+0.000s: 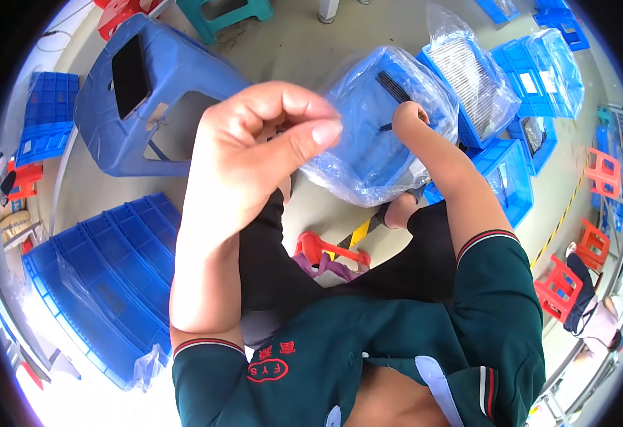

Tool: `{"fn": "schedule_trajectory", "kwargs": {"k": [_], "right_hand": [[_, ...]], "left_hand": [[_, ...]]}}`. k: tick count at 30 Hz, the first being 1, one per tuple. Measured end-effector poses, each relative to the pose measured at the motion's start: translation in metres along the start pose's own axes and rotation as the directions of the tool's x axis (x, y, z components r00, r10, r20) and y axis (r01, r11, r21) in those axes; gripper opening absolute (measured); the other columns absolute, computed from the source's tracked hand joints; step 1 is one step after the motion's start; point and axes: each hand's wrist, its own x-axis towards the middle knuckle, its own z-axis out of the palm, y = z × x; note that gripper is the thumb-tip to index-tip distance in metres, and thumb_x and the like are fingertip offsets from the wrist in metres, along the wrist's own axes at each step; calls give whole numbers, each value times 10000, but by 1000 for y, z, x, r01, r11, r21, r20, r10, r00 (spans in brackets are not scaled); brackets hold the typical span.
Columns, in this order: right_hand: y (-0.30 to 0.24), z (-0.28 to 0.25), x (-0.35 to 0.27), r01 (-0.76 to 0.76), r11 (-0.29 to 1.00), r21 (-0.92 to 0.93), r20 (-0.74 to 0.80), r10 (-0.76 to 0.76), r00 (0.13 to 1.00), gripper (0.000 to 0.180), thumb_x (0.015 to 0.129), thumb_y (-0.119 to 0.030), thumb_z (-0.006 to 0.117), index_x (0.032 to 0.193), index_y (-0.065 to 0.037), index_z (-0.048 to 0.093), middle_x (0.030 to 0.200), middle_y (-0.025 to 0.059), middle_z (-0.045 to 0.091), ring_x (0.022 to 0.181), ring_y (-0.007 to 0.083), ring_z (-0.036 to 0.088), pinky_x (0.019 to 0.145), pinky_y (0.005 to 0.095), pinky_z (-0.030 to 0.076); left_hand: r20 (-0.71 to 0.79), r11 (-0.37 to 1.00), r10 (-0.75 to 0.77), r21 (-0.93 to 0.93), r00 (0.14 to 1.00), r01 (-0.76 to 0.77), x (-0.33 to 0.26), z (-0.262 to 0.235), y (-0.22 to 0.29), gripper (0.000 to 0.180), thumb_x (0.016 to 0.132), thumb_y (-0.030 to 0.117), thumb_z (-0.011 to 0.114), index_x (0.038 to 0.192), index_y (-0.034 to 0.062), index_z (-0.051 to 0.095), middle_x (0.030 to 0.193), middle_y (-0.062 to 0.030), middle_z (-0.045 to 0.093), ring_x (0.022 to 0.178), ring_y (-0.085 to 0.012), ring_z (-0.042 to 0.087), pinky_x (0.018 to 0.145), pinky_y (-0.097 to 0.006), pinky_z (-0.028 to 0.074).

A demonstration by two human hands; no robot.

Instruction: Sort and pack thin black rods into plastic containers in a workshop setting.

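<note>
Pinching the edge of a clear plastic bag (368,178) between thumb and curled fingers, the left hand (254,153) is raised close to the camera. Inside that bag a blue plastic bin (379,124) is wrapped, and it is held up over the lap, at the middle of the view. The right hand (409,114) is pushed into the bag's opening, above the bin's floor, and a thin dark strip (386,127) is nipped between its fingertips; a dark comb-like part (393,85) is seen just beyond it inside the bin.

To the right of the bagged bin, a second bin (471,85) lined with a clear bag is filled with pale ribbed strips. Further right, another bagged blue bin (546,71) bears two small white rectangular labels on its near wall. Below these, an open blue bin (510,178) is set on the floor. To the left of the bagged bin, one blue plastic stool (148,99) is stood, with a black phone (130,75) laid flat on its seat. Lower left of it, a stack of flat blue trays (105,277) is seen. Four red stools (596,171) are counted at the far right.
</note>
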Motion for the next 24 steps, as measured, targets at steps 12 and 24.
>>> {"fn": "schedule_trajectory", "kwargs": {"k": [12, 24], "right_hand": [[-10, 44, -13, -2, 915, 403, -268, 120, 956, 190, 705, -180, 681, 885, -127, 709, 915, 41, 683, 795, 238, 666, 579, 454, 528], [93, 60, -124, 522, 386, 760, -635, 273, 723, 518, 809, -483, 588, 766, 33, 607, 689, 204, 610, 678, 297, 628, 632, 399, 466]], "left_hand": [[4, 1000, 24, -18, 1000, -24, 3, -9, -6, 104, 819, 24, 630, 912, -23, 627, 816, -77, 643, 767, -135, 621, 749, -255, 489], [-62, 990, 93, -98, 994, -98, 25, 1, -12, 153, 828, 117, 657, 930, 5, 636, 798, -54, 656, 747, -115, 613, 662, -222, 431]]}}
